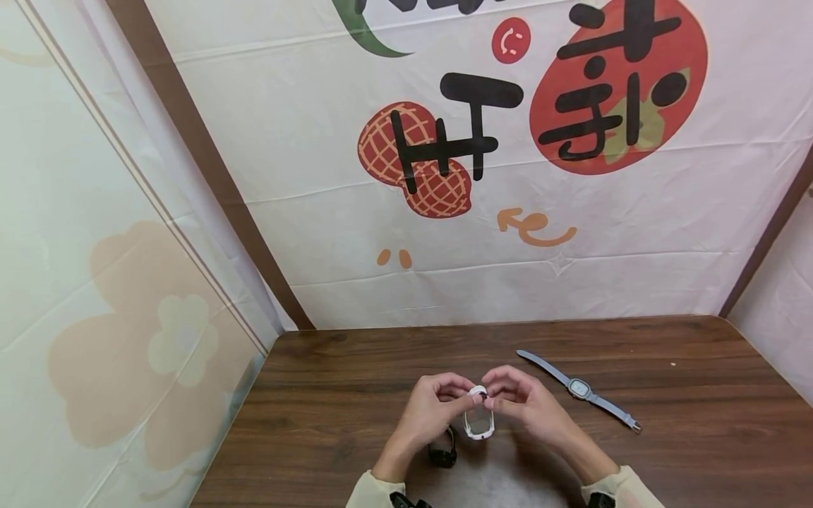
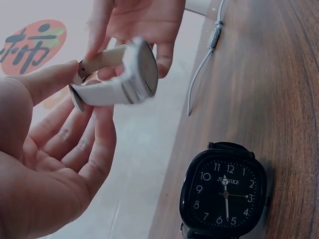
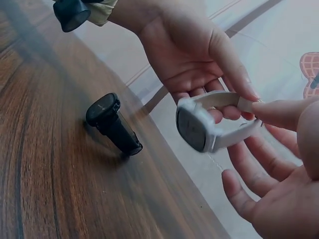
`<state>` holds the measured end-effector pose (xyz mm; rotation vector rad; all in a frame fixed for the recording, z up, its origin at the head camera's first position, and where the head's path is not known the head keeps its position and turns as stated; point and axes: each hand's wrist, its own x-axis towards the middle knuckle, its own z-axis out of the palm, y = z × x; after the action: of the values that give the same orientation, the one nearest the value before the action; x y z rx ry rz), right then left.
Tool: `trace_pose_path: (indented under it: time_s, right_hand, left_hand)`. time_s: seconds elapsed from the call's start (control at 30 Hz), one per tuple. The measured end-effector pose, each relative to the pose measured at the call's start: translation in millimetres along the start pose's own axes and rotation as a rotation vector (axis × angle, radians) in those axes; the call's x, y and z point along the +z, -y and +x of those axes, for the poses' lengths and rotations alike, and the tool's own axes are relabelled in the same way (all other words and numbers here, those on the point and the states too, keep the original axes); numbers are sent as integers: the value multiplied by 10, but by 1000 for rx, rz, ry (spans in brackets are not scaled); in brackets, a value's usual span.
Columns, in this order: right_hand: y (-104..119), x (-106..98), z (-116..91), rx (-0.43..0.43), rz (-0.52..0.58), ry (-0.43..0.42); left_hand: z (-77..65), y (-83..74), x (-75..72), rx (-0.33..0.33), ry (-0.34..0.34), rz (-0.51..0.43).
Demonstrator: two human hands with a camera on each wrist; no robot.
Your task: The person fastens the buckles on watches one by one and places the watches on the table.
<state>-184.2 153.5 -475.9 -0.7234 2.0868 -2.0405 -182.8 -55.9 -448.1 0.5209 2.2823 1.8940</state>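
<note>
"Since the left grip (image 1: 435, 408) and the right grip (image 1: 524, 402) come so close together, what does each one have?"

"Each pinches the same thing: a white wristwatch with a rounded, elongated case (image 1: 479, 421). It sits between the two, held up off the brown wood-grain tabletop (image 1: 305, 423), its case hanging on the wearer's side of the fingertips."

"Where exactly do they hold it?"

"At the end of its smooth white strap (image 2: 107, 93), opposite the case, where the two halves come together in a loop. Whether they are fastened I cannot tell; the fingers cover that spot."

"How would it handle?"

"Light, I'd judge. The strap should bend easily but spring back a little, and its smooth surface might slide, so a thumb-and-finger pinch near the ends suits it. The case looks stiff; I'd take that by its edges and keep off the face, which could scratch."

"Anything else about?"

"A square-faced black wristwatch (image 2: 224, 191) rests just beside the left grip, nearer the wearer. Beyond the right grip, out to its right, a small-cased wristwatch with a pale blue strap (image 1: 579, 388) lies stretched out flat."
</note>
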Motion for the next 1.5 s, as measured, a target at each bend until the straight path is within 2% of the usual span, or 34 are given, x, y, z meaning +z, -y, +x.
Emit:
trace_pose_path:
  time_s: [0.13, 0.33, 0.47, 0.63, 1.03, 1.5]
  right_hand:
    - [23, 9, -10, -67, -52, -7]
    - [44, 7, -25, -78, -123, -24]
    - [60, 11, -40, -82, -129, -35]
    - [90, 20, -43, -67, -99, -44]
    - [81, -1, -56, -47, -148, -49]
    - [60, -69, -67, 36, -162, -28]
  left_hand:
    - [-6, -8, -2, -5, -6, 2]
    - [-13, 9, -8, 9, 1, 82]
    - [-19, 6, -16, 5, 21, 87]
    - [-20, -1, -15, -12, 42, 55]
    - [-10, 22, 3, -57, 13, 73]
    - [-8, 10, -5, -72, 30, 14]
